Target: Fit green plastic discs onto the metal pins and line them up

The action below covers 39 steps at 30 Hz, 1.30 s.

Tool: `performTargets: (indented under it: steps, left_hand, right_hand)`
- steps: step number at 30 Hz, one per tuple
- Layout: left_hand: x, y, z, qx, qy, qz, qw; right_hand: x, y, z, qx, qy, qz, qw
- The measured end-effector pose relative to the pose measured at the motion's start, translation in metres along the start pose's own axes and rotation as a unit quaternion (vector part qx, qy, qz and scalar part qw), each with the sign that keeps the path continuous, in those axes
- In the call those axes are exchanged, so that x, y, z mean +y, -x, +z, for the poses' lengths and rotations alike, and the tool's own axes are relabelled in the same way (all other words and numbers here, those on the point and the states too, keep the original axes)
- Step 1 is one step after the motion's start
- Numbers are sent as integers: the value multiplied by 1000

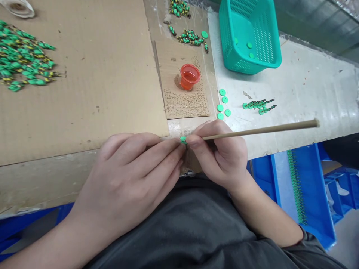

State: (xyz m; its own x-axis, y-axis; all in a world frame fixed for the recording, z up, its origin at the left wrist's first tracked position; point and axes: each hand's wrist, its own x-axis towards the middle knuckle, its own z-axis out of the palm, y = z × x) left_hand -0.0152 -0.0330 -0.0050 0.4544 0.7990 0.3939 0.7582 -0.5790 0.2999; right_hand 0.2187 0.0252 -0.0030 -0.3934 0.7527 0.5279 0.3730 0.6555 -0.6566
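My left hand and my right hand meet at the table's near edge, fingertips pinched together on a small green disc. A thin tan stick is gripped in my right hand too and points out to the right over the white table. Several loose green discs lie just beyond my right hand. A few finished green-tipped twisted pieces rest to their right.
A small orange cup with liquid stands on a cardboard patch. A teal basket holding a few discs sits at the back right. Piles of green and yellow pieces lie at far left, with green and yellow pieces behind the cup. Blue bins sit below right.
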Motion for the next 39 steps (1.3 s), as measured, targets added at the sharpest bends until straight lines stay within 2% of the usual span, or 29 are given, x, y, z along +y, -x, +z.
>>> performTargets:
  steps: [19,25,28,31,35,39]
  left_hand:
    - [-1,2,0,12,17,19,1000]
    - [-1,1,0,11,14,15,1000]
    - [-2,-2,1,20,9,38,999]
    - [-4,-4,1,37,7,54,998]
    - [-6,-6,1,46,1,63,997]
    - [-7,-5,3,51,2,64,997]
  right_hand:
    - [2,0,1,8,-5,-15,1000]
    - [0,-1,2,52,-61,18,997]
    - [2,-17,-5,97,-58,14,993]
    - [13,-48,-14,128,-30,3,991]
    - [38,-91,-21,106,18,-17,994]
    - [58,-114,-13,66,34,-50,996]
